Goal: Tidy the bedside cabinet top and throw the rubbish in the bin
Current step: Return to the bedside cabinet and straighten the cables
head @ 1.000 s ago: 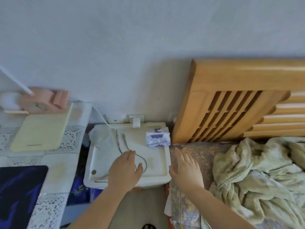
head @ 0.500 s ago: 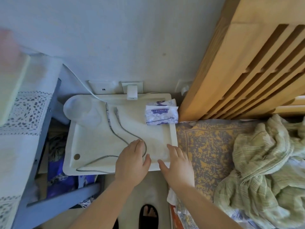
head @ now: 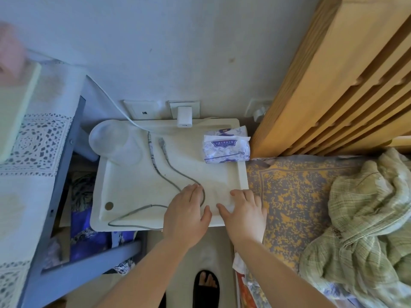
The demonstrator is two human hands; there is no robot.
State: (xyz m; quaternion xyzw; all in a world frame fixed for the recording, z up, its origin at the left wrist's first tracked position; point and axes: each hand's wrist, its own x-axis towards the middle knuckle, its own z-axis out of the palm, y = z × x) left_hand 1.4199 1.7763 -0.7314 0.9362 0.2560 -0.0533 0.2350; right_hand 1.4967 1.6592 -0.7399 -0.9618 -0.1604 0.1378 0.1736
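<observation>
The white bedside cabinet top (head: 124, 187) sits below the wall sockets. A grey charging cable (head: 165, 172) loops across it, both plug ends pointing toward the wall. A blue-and-white tissue pack (head: 225, 145) lies at its far right corner. A clear plastic cup (head: 111, 141) lies on its side at the far left corner. A small brown coin (head: 109, 205) rests near the front left. My left hand (head: 186, 216) lies flat over the cable loop at the front edge. My right hand (head: 244, 212) rests flat at the front right corner. Neither hand holds anything.
A white charger (head: 184, 116) is plugged into the wall socket behind the cabinet. A wooden headboard (head: 333, 81) and the bed with a green blanket (head: 364, 216) are on the right. A lace-covered desk (head: 33, 152) stands left. My slippered foot (head: 206, 287) is on the floor below.
The view has tilted down and moved closer to the cabinet. My right hand moved from the bed's edge onto the cabinet's front right corner. My left hand stays on the cable.
</observation>
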